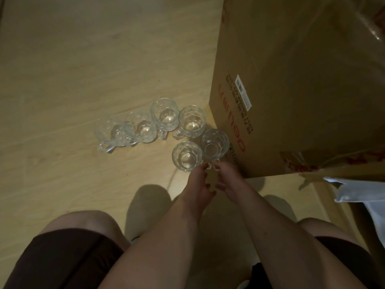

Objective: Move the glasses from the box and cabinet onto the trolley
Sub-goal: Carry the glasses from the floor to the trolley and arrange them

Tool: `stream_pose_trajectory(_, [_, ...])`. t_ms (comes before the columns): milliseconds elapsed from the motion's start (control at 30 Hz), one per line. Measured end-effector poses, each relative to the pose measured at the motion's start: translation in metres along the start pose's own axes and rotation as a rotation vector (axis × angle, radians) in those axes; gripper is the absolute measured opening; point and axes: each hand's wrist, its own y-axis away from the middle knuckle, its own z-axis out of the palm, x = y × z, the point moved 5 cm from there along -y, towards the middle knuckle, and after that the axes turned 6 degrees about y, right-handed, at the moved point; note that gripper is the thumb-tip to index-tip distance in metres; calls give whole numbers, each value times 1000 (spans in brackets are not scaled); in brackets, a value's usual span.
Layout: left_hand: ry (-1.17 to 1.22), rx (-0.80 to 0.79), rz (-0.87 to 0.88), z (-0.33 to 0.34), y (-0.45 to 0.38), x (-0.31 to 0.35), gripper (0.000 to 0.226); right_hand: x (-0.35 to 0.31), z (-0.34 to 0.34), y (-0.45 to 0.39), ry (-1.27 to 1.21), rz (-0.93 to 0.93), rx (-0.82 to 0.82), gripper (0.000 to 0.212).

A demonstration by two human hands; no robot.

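left hand (199, 180) fingers pinch mug (186, 156) handle | right hand (227, 177) fingers pinch second mug (214, 143) handle

A pale wood-grain floor (73, 59) carries everything here. Four glass mugs (164, 113) stand in a loose row on it, handles turned toward the person. Two more mugs (186, 156) stand side by side just in front, close to the row. A large cardboard box (291, 90) sits on the floor right beside them.
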Motion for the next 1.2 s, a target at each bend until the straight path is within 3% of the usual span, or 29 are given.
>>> stream_pose_trajectory(133, [93, -38, -4, 2, -6, 1, 10, 2, -1, -7, -7, 5, 1, 15])
stream_pose_trajectory(267, [95, -21, -8, -11, -6, 1, 5, 10, 0, -8, 9, 22, 0, 33])
stream_pose_trajectory(667, [-64, 129, 131, -41, 22, 14, 26, 20, 6, 8, -38, 81, 70, 3])
stream_pose_trajectory(867, [-96, 115, -1, -52, 121, 7, 36, 27, 3, 104, 45, 116, 105, 13])
stream_pose_trajectory(967, [-144, 167, 20, -54, 180, 18, 34, 13, -5, 168, 109, 120, 66, 11])
stream_pose_trajectory(1033, [-166, 196, 46, -49, 221, 30, 35, -3, -10, 211, 84, 167, 70, 5])
stream_pose_trajectory(1200, [-233, 168, 96, -30, 339, 74, 39, -80, -6, 322, 98, 113, 22, 20])
